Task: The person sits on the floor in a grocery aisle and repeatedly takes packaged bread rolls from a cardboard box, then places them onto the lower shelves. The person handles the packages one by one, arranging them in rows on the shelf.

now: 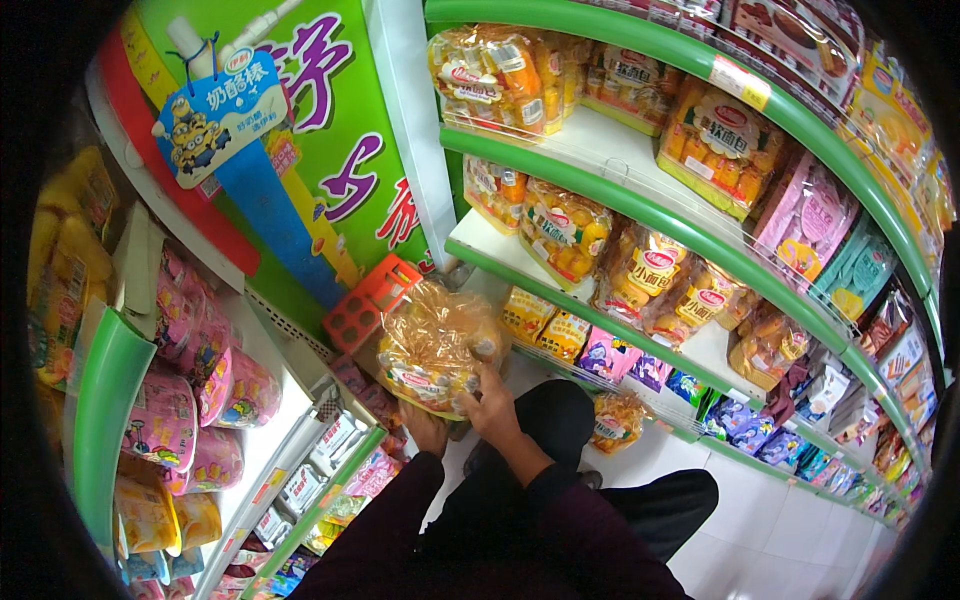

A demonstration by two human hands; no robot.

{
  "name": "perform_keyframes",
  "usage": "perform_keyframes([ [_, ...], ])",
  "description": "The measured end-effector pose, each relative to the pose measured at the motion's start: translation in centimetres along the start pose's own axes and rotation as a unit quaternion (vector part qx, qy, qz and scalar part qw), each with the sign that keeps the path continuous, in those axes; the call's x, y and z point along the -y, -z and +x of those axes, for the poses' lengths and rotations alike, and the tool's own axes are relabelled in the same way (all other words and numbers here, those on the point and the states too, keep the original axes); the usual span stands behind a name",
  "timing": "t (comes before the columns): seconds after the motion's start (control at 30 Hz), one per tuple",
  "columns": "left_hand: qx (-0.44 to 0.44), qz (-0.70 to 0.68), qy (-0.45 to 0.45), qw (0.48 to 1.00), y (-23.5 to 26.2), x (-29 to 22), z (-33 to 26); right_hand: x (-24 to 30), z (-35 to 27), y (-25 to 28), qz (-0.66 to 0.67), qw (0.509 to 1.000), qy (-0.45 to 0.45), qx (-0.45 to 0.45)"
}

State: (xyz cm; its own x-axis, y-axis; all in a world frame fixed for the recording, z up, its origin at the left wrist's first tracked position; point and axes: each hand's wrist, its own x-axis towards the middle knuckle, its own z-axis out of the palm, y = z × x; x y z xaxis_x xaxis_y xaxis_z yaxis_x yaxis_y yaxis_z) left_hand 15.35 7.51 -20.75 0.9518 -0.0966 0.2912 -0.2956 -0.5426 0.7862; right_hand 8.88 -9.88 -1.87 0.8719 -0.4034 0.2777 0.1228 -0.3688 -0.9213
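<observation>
A clear plastic bag of small bread rolls (pixel 437 345) is held out in front of my knees, its gathered top facing away from me. My left hand (pixel 427 430) grips the bag from below at its near edge. Fingers of my right hand (pixel 490 405) are closed on its near right corner, the thumb side lying over the wrapping. Just beyond the bag, an orange-red plastic crate with round holes (pixel 372 303) stands against the green panel, partly covered by the bag.
Bread shelves with green edges (pixel 600 180) curve along the right, carrying several bagged loaves. A bread bag (pixel 618 420) lies on the white tiled floor (pixel 770 510) by my knee. To the left, another shelf (pixel 110 400) holds pink packages (pixel 165 415). A blue hanging sign (pixel 222 125) juts out above.
</observation>
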Motion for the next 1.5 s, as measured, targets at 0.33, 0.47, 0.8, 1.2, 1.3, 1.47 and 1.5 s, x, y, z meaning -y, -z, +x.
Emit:
perform_keyframes([
  [0.33, -0.013, -0.015, -0.073, 0.997, 5.1, -10.7, -4.6, -2.4, -0.2, -0.1, -0.015, 0.999, -0.031, 0.041],
  [0.47, 0.089, -0.078, -0.051, 0.992, 5.7, -14.1, -4.5, 0.2, -1.0, 0.5, -0.066, 0.995, -0.063, 0.044],
  [0.8, 0.198, -0.164, -0.03, 0.966, 5.9, -14.6, -4.1, 2.1, -3.8, 2.9, -0.116, 0.992, 0.02, -0.047],
  [1.2, 0.196, -0.143, -0.122, 0.963, 7.5, -24.1, -4.1, 4.2, -15.1, 12.6, 0.031, 0.988, -0.093, -0.12],
  [1.3, 0.219, -0.169, -0.172, 0.945, 8.0, -28.2, -3.5, 2.9, -18.4, 17.4, 0.097, 0.978, -0.121, -0.141],
  [1.47, 0.238, -0.182, -0.248, 0.921, 7.9, -34.8, -0.7, 9.0, -17.8, 25.2, -0.023, 0.987, -0.062, -0.145],
  [1.5, 0.24, -0.181, -0.265, 0.916, 7.6, -36.2, 0.1, 10.4, -17.3, 26.9, -0.073, 0.987, -0.05, -0.132],
])
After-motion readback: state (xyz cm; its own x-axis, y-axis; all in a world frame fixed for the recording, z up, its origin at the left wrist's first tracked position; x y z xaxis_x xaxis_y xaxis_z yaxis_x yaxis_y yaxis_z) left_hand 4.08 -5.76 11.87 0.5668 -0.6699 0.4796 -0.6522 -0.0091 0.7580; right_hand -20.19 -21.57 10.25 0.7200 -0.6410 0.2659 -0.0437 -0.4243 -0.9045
